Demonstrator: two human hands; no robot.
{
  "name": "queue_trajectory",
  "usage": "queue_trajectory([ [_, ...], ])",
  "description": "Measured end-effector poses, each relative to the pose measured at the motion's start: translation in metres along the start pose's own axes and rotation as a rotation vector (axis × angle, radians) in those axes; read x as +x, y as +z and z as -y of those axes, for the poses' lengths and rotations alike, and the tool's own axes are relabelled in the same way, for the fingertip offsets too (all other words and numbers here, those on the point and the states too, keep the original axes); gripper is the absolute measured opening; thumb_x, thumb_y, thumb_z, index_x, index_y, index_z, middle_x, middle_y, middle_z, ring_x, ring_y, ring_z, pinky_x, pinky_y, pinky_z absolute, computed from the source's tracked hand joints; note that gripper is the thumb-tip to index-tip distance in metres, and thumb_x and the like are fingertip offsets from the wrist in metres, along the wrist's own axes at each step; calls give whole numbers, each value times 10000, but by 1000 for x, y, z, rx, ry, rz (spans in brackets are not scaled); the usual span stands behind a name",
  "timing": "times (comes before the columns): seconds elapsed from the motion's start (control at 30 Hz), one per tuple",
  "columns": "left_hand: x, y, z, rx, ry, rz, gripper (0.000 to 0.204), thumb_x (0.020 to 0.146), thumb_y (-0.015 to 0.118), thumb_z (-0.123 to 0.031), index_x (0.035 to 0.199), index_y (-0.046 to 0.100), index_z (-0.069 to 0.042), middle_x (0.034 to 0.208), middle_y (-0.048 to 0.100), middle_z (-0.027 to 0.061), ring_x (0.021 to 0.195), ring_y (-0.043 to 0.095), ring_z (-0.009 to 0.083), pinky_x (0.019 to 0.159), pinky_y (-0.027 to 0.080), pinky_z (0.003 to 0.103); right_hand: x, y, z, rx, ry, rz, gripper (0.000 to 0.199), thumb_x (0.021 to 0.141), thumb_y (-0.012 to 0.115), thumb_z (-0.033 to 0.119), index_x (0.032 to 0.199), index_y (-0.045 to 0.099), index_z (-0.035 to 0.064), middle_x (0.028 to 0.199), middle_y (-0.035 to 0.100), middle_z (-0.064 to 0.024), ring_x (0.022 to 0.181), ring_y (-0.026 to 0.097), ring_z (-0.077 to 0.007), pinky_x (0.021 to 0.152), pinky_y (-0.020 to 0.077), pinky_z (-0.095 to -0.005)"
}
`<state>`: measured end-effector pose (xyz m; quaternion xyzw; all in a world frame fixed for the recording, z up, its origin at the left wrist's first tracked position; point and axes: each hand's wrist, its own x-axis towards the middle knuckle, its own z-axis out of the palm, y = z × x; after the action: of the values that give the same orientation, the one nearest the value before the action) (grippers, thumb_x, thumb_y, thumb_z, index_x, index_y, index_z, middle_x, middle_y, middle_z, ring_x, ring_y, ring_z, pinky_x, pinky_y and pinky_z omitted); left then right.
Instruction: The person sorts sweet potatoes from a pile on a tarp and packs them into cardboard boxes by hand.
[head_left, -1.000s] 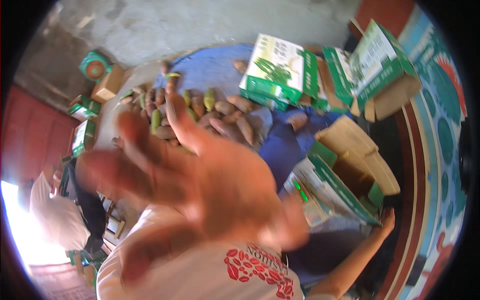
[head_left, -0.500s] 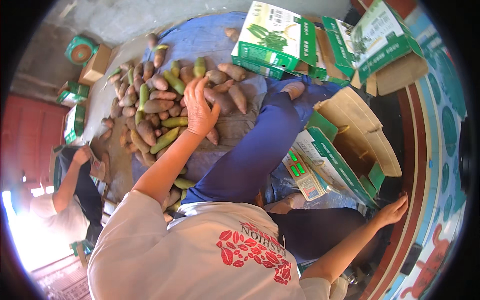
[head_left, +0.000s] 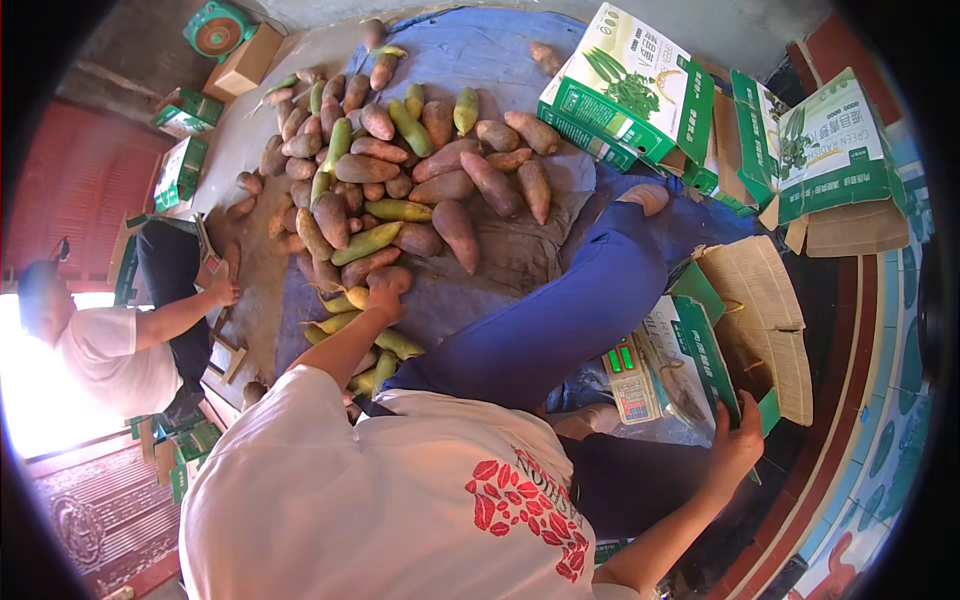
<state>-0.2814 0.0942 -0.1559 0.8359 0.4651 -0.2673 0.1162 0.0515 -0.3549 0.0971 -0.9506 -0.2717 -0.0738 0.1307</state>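
Observation:
A heap of oblong purple-brown and green fruits (head_left: 400, 170) lies on a blue-grey sheet (head_left: 500, 60) in front of me. My left hand (head_left: 383, 300) reaches to the near edge of the heap, fingers curled around a yellow-green fruit (head_left: 355, 297) beside a brown one. My right hand (head_left: 738, 440) grips the rim of an open green and white carton (head_left: 765, 320) at my right side. My leg in blue trousers (head_left: 560, 320) stretches out between the two hands.
A small weighing scale with a green display (head_left: 628, 375) sits by the open carton. More green cartons (head_left: 630, 85) stand at the back right. Another person in a white shirt (head_left: 110, 350) sits at the left among small green boxes (head_left: 180, 170).
My left hand was blurred close to the camera, then went out onto the heap, and has now drawn back to its near edge. My right hand stayed on the carton.

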Motion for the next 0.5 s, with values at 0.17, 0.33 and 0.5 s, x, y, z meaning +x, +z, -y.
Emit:
queue_trajectory([
  [0.17, -20, 8, 10, -65, -114, 245, 522, 766, 646, -319, 1244, 466, -207, 1260, 464, 89, 1213, 402, 301, 975, 379, 437, -3, 3, -8, -20, 78, 16, 130, 771, 663, 100, 878, 610, 51, 797, 615, -118, 712, 607, -316, 622, 475, -366],
  [0.33, -17, 17, 9, -48, -110, 270, 524, 771, 641, -325, 1251, 466, -210, 1262, 465, 85, 1215, 406, 298, 979, 377, 436, -2, 0, -6, -58, 127, 64, 114, 783, 651, 98, 867, 598, 42, 785, 601, -134, 710, 598, -327, 621, 467, -376],
  [0.5, -19, 10, 10, 131, -56, 232, 534, 767, 623, -258, 1269, 452, -196, 1329, 387, 90, 1273, 330, 285, 1007, 320, 492, 1, 1, -9, -42, 131, 74, 115, 788, 641, 82, 881, 595, 34, 792, 599, -141, 716, 596, -332, 623, 466, -378],
])
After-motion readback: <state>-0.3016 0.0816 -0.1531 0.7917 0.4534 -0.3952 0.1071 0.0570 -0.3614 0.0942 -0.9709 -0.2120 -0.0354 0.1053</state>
